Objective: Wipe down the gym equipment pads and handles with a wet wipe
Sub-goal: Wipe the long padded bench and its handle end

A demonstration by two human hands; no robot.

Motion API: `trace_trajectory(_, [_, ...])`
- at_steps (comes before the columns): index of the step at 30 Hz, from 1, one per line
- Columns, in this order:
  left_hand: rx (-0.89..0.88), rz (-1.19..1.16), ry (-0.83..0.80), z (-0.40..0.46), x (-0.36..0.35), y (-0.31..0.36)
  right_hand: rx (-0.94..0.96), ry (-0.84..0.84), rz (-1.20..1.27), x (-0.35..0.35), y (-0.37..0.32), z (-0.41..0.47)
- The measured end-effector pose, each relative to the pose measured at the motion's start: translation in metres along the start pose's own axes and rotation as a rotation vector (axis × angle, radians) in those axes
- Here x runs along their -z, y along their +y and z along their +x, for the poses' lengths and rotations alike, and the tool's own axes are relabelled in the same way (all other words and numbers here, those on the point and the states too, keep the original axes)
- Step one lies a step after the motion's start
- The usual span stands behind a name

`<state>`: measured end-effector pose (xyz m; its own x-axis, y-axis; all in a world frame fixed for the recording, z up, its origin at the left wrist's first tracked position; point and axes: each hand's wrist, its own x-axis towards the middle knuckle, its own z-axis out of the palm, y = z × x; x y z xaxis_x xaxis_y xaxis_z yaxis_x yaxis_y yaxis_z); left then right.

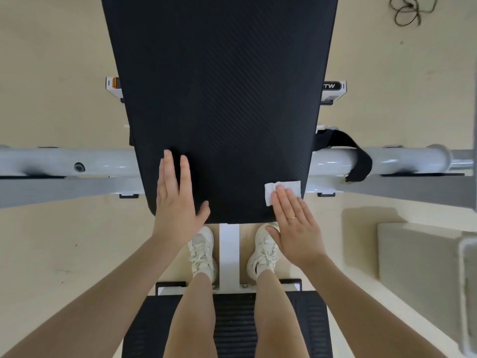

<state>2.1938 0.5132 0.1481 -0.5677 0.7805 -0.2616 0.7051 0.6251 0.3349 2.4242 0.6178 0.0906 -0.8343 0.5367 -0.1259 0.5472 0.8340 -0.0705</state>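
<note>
A long black textured bench pad (222,99) runs away from me down the middle of the view. My left hand (178,200) lies flat on its near left corner, fingers spread, holding nothing. My right hand (294,223) presses flat with its fingertips on a white wet wipe (273,192) at the pad's near right corner. The wipe lies spread on the pad, partly under my fingers. A second black ridged pad (235,326) sits below my legs at the bottom.
A white-grey metal crossbar (64,164) passes under the pad from left to right, with a black strap (358,161) looped over its right side. My white shoes (204,251) flank a white frame post (229,254). A grey block (418,267) stands at right; a cable (410,9) lies on the floor.
</note>
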Motion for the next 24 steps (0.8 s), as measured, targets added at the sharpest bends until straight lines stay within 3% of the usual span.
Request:
trace_trajectory(5, [0.040,-0.024,0.012,0.010,0.014,0.018,-0.167,0.125,0.087,0.040,0.019,0.076])
trace_trajectory(10, [0.076,-0.030,0.031,0.020,0.029,0.027,-0.150,0.224,0.175,0.079,0.031,0.141])
trace_trajectory(13, [0.110,-0.058,0.036,0.026,0.033,0.031,-0.041,0.255,0.176,0.080,0.024,0.145])
trace_trajectory(18, [0.160,-0.067,0.069,0.029,0.034,0.027,0.306,0.176,0.049,0.044,0.006,0.109])
trace_trajectory(24, [0.220,-0.090,0.029,0.019,0.037,0.024,0.398,0.262,0.199,0.063,-0.003,0.123])
